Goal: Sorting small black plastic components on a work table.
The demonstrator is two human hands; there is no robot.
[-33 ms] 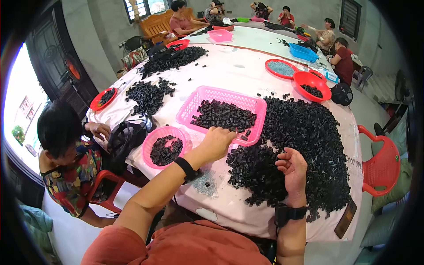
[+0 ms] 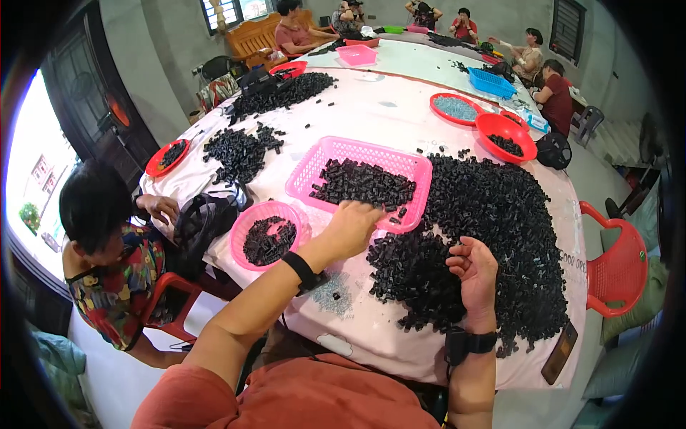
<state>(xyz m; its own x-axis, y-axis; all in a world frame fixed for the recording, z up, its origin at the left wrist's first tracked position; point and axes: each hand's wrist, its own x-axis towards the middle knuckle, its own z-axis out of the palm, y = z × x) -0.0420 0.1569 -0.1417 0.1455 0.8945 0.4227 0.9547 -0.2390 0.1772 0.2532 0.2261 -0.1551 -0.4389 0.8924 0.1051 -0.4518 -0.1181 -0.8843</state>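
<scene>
My left hand (image 2: 350,230) reaches over the near rim of a pink lattice basket (image 2: 304,168). Its fingers lie close together and bend downward, with the tips hidden. Small black plastic pieces (image 2: 364,184) cover much of the basket's floor, and a few lie apart near my fingers. My right hand (image 2: 474,275) hovers above a large heap of the same black pieces (image 2: 496,214), palm turned to the left. Its fingers are loosely curled and apart from the thumb, and nothing shows in the palm.
A round pink basket (image 2: 305,237) of black pieces stands by my left forearm, near scattered clear bits (image 2: 333,294). A phone (image 2: 559,353) lies at the right edge. Red bowls (image 2: 527,143) stand beyond the heap. A co-worker (image 2: 107,250) sits left, a red chair (image 2: 618,268) right.
</scene>
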